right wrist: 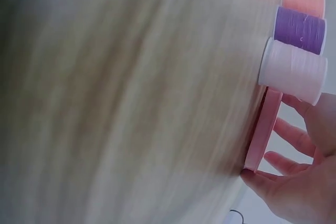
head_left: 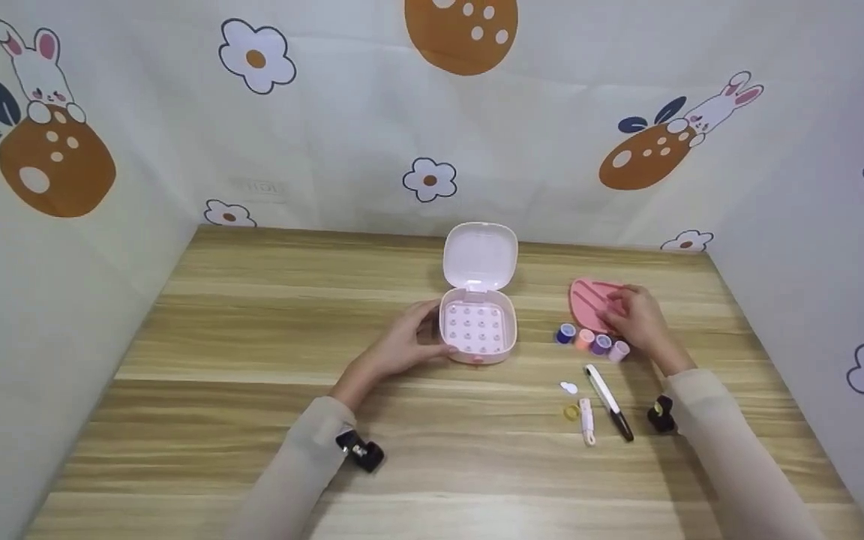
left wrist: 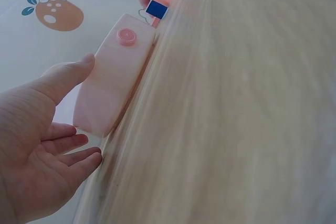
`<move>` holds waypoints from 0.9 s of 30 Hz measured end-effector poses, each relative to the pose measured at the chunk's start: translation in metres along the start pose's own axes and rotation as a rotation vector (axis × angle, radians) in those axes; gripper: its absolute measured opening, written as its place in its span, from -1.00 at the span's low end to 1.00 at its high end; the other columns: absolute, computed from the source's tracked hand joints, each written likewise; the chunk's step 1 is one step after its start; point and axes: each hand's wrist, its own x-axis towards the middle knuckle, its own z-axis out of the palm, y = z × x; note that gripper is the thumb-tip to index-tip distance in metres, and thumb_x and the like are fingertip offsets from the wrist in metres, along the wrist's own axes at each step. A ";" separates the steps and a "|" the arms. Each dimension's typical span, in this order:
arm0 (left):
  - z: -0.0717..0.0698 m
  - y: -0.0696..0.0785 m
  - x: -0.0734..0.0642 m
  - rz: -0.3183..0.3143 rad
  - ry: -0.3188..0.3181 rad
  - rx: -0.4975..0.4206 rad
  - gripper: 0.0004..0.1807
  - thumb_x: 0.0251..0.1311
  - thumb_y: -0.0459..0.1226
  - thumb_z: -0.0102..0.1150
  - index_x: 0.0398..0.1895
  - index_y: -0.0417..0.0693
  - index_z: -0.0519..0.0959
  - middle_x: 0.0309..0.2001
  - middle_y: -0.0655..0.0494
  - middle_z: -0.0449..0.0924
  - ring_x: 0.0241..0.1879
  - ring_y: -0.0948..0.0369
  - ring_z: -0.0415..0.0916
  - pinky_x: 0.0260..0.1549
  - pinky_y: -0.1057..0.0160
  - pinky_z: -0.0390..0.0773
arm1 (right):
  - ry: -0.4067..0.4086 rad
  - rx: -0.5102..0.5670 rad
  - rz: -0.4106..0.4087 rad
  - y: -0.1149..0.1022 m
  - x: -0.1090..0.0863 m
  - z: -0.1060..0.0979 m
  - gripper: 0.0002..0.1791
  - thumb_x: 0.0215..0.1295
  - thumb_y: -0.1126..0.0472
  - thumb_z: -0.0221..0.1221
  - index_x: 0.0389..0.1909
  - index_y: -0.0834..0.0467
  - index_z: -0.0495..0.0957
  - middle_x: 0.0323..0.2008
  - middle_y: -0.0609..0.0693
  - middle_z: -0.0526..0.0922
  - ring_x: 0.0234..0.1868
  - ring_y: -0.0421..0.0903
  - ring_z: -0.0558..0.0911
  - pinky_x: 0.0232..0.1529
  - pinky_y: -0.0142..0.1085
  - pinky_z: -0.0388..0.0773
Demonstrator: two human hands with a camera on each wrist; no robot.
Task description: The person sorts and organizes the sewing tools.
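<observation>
A pale pink box [head_left: 511, 322] stands on the table with its lid [head_left: 481, 256] tipped back, showing a grid of small pegs inside. My left hand [head_left: 403, 341] holds its left side, thumb at the front corner; the left wrist view shows the thumb on the front face, near a round pink clasp [left wrist: 126, 36]. To the right, my right hand [head_left: 640, 319] grips a flat coral-pink divided insert [head_left: 589, 304] between thumb and fingers. The insert lies low at the table, its near edge partly behind several thread spools [head_left: 602, 344]; fingers reach its end in the right wrist view.
In front of the spools lie a white pen-like tool [head_left: 607, 397] with a black end, a pale narrow bundle [head_left: 587, 422], a small yellow ring [head_left: 571, 412] and a small white piece [head_left: 568, 388]. A printed cloth [head_left: 342, 112] rises behind the table.
</observation>
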 end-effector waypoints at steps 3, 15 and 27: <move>0.000 0.001 0.000 -0.011 0.002 -0.018 -0.10 0.19 -0.34 0.53 0.53 -0.43 0.27 0.45 -0.38 0.35 0.49 -0.20 0.31 0.53 -0.01 0.34 | 0.018 -0.008 -0.019 0.000 0.000 0.001 -0.61 0.36 0.37 0.32 0.04 0.62 0.55 0.15 0.67 0.48 0.26 0.55 0.45 0.40 0.35 0.34; -0.001 0.002 -0.001 0.007 0.001 -0.037 -0.10 0.16 -0.37 0.54 0.51 -0.45 0.28 0.44 -0.41 0.34 0.46 -0.24 0.34 0.51 -0.03 0.38 | -0.007 0.015 0.030 -0.008 -0.007 -0.011 -0.50 0.40 0.34 0.28 0.23 0.59 0.48 0.23 0.68 0.44 0.32 0.58 0.40 0.46 0.38 0.25; -0.002 0.003 -0.002 -0.003 -0.004 0.058 -0.07 0.19 -0.27 0.53 0.56 -0.37 0.26 0.49 -0.34 0.34 0.47 -0.19 0.35 0.53 -0.06 0.35 | -0.034 -0.009 0.032 -0.026 -0.029 -0.033 -0.53 0.48 0.34 0.21 0.28 0.55 0.46 0.27 0.65 0.44 0.31 0.60 0.42 0.39 0.41 0.34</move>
